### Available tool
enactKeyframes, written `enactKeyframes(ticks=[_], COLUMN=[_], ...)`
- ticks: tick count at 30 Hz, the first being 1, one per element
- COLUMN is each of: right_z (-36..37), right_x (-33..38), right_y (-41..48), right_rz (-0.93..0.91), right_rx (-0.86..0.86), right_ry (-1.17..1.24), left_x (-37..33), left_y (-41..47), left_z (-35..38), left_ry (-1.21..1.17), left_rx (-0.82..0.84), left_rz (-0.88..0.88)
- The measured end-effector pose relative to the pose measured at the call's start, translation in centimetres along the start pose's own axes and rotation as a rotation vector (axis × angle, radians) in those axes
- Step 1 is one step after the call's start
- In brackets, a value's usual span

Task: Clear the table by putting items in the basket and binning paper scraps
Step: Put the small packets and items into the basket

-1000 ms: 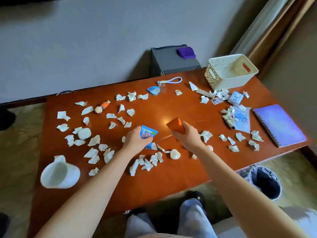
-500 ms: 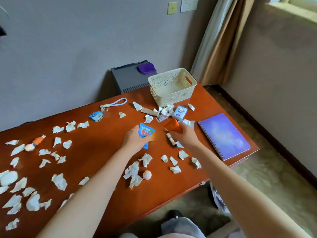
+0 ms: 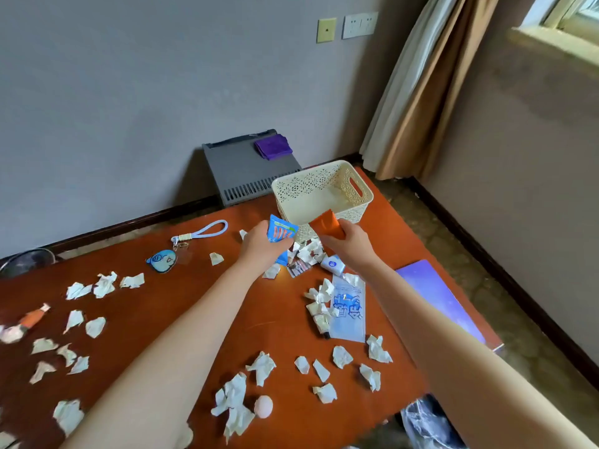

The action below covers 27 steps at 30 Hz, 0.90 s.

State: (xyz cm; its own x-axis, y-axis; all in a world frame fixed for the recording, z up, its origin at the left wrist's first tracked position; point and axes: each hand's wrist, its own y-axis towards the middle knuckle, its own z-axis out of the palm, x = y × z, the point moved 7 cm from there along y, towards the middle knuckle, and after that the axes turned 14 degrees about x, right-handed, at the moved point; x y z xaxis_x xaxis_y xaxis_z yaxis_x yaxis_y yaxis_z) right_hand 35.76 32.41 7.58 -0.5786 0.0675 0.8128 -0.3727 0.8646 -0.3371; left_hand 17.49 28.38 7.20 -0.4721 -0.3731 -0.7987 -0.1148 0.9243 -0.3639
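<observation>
My left hand (image 3: pixel 261 246) grips a blue snack packet (image 3: pixel 280 233) just in front of the cream lattice basket (image 3: pixel 293 189). Beside it, my right hand (image 3: pixel 351 246) holds an orange packet (image 3: pixel 327 223) whose top overlaps the basket's near rim. The basket stands at the far right corner of the red-brown table (image 3: pixel 152 315) and looks empty inside. White paper scraps (image 3: pixel 235 403) lie all over the tabletop. A black bin (image 3: pixel 428 426) shows at the bottom right, under the table edge.
On the table lie a blue keychain with lanyard (image 3: pixel 163 260), a tissue pack (image 3: pixel 348 312), a small white-blue packet (image 3: pixel 332 264), a purple notebook (image 3: pixel 437 296), a pink ball (image 3: pixel 263 406) and an orange figure (image 3: pixel 29 319). A grey box (image 3: pixel 243 173) stands behind.
Both hands have carried their packets from the middle of the table forward and right to the basket. The view has swung right with them.
</observation>
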Motion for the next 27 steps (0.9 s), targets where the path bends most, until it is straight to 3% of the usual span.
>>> enactKeyframes(ticks=[12, 22, 27], right_z=[-3.6, 0.2, 3.1], right_x=[1.2, -1.4, -2.7], right_y=[12.1, 21.5, 24.5], right_rz=[0.022, 0.173, 0.257], right_rx=[0.096, 0.356, 0.414], right_ry=[-0.281, -0.345, -0.235], left_x=[0.0, 1.8, 3.2], left_y=[8.8, 12.9, 13.6], left_z=[-1.7, -4.0, -4.9], left_ry=[-0.124, -0.300, -0.309], left_rx=[-0.050, -0.201, -0.254], left_rz=[-0.109, -0.269, -0.310])
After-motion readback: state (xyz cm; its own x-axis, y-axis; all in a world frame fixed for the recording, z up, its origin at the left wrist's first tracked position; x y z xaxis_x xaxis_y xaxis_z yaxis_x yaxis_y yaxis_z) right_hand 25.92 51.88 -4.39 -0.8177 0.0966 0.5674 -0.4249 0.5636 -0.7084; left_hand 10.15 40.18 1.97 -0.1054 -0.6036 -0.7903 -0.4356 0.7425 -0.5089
